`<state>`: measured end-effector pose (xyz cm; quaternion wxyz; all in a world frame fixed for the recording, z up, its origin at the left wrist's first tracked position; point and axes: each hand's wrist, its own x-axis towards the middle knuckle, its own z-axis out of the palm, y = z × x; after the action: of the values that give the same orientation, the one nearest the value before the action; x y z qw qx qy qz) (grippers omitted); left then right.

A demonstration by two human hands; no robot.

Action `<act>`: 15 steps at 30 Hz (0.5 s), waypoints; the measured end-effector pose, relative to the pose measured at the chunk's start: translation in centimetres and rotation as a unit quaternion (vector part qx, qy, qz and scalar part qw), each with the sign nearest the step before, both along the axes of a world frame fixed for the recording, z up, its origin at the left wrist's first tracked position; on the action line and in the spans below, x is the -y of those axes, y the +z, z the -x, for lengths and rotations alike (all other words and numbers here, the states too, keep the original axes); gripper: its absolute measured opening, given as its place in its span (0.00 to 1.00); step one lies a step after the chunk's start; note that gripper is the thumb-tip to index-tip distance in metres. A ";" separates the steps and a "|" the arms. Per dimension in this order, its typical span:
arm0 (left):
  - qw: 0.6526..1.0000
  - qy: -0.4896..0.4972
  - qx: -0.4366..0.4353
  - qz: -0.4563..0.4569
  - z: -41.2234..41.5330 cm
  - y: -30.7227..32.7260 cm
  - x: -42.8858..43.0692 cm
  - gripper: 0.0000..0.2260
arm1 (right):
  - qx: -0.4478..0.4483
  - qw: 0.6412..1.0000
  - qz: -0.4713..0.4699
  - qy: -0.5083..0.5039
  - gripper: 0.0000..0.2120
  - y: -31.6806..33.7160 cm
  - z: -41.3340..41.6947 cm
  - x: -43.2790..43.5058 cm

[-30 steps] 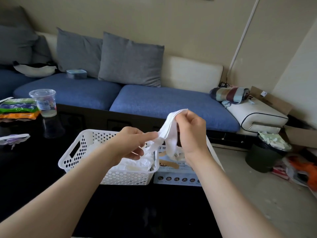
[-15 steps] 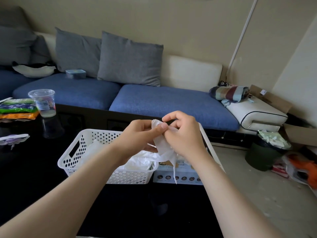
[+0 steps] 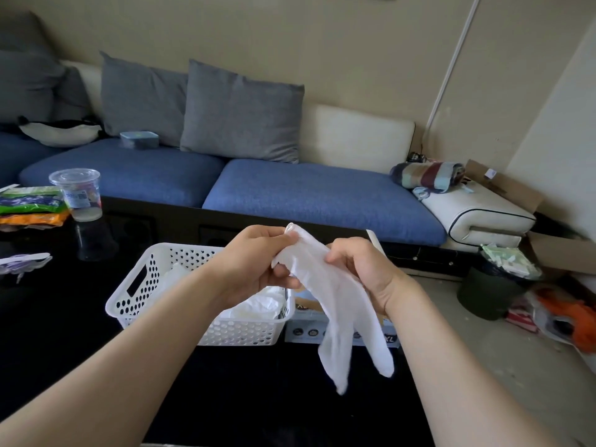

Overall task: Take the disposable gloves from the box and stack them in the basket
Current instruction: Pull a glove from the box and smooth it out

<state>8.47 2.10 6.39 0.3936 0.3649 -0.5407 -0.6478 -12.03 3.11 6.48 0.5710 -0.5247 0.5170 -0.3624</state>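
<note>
A white disposable glove (image 3: 338,304) hangs stretched out above the black table, fingers pointing down. My left hand (image 3: 258,262) pinches its cuff end at the top. My right hand (image 3: 364,269) grips the glove a little lower on its right side. Below my left hand stands the white perforated basket (image 3: 145,285) with several crumpled white gloves (image 3: 258,304) lying in it. The glove box (image 3: 306,327) sits against the basket's right side, mostly hidden behind the hanging glove and my right hand.
A clear plastic cup (image 3: 79,195) and snack packets (image 3: 29,204) sit at the table's far left. A blue sofa (image 3: 306,195) with grey cushions runs behind the table. A dark bin (image 3: 493,285) and clutter are on the floor to the right.
Both hands were bunched together on the crumpled glove above the box. Now they have pulled apart, and the glove hangs unfolded at full length with its fingers down.
</note>
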 end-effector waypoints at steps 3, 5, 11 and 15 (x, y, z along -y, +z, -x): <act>0.991 0.038 0.129 0.024 -0.7 -0.9 0.6 0.16 | -0.179 0.979 0.068 -0.068 0.14 -0.7 -0.1 0.2; 0.972 0.056 0.224 0.044 -1.6 -2.0 1.2 0.17 | -0.238 0.965 0.080 -0.082 0.09 -1.8 -0.6 0.7; 0.936 0.115 0.326 0.070 -4.5 -4.0 3.0 0.12 | -0.283 0.935 0.170 -0.128 0.05 -3.7 -2.4 2.3; 0.907 0.131 0.381 0.120 -5.9 -4.3 3.4 0.11 | -0.305 0.911 0.233 -0.154 0.06 -4.7 -4.8 3.7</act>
<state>14.32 -1.33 2.04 0.2796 0.6017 -0.6707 -0.3317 -7.23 -0.60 1.75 0.1848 -0.6412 0.6414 -0.3785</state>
